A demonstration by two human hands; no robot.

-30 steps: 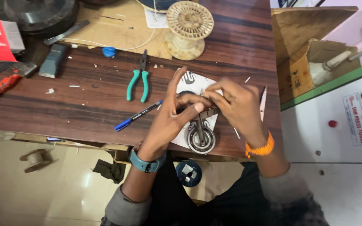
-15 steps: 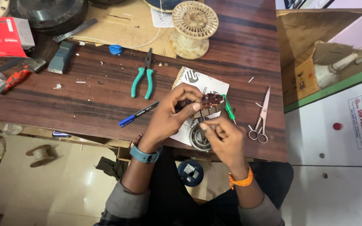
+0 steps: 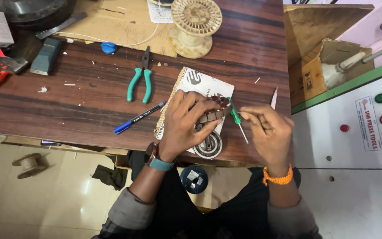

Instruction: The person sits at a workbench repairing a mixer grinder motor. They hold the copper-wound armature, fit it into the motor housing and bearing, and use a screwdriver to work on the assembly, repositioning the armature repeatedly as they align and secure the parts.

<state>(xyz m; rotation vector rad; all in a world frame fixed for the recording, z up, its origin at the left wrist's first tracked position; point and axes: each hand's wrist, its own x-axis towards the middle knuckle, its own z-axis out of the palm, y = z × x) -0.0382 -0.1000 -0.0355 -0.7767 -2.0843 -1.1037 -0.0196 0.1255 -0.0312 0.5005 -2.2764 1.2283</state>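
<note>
Head view: near the table's (image 3: 67, 110) front edge, the left hand (image 3: 184, 126) clenches a copper-wound coil piece (image 3: 215, 110) over a paper sheet (image 3: 200, 84). Just beside it, the right hand (image 3: 268, 132) pinches a green screwdriver (image 3: 236, 118), its handle touching the piece.

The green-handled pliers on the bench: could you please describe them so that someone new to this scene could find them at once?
On the dark wooden table, look below the pale empty spool and left of the left hand. The pliers lie closed just above the blue pen. They alone have two curved green handles; the small green screwdriver by the right hand has one straight handle.
</note>
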